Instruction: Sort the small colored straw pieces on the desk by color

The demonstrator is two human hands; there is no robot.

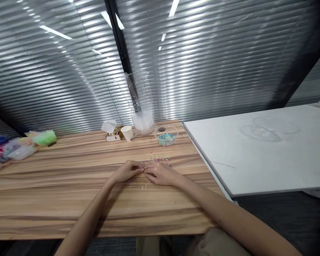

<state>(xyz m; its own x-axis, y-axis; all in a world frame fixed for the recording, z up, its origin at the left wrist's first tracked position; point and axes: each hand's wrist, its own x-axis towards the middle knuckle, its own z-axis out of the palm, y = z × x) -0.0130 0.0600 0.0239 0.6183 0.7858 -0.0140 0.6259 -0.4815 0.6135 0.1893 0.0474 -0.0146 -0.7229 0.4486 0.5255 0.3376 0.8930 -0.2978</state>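
Both hands meet low over the wooden table (69,188). My left hand (128,171) is closed in a pinch, its fingertips touching those of my right hand (161,173). The right fingers are bent together as well. Whatever sits between the fingertips is too small to make out. Just beyond the right hand lies a strip of small pink and yellowish pieces (164,160). A few thin pale pieces (146,185) are scattered on the near side of the hands, with some purple bits (130,182) close to the left hand.
Farther back stand a clear bowl of blue-green pieces (166,138), a paper cup (127,133), a tissue box (113,135) and a clear bag with white contents (143,121). Colourful bags (21,147) lie far left. A white table (256,160) adjoins on the right, bearing clear plastic lids (269,129).
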